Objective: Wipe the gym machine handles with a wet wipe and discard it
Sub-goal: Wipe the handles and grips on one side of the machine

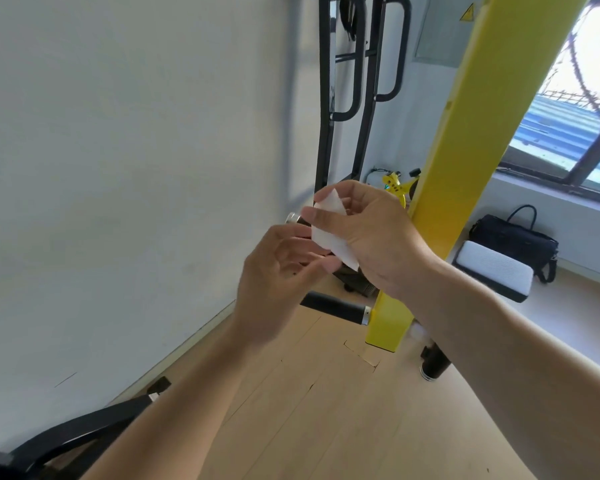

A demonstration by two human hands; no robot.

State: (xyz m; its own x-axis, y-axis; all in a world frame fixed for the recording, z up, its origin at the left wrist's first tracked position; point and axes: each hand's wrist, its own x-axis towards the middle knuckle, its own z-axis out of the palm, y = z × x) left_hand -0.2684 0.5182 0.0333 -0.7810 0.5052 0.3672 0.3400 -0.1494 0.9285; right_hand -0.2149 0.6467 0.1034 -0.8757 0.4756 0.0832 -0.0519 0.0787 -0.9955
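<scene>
Hands (371, 237) hide upper handle (293, 218) behind wipe (329, 233).

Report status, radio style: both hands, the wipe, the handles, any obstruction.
Right hand pinches wet wipe; left hand fingers touch it. Lower black handle untouched, upper handle mostly hidden. No obstruction seen.

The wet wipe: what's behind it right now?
Behind the wet wipe a handle's silver end cap peeks out; the rest is covered by the wipe, right hand and left hand.
</scene>
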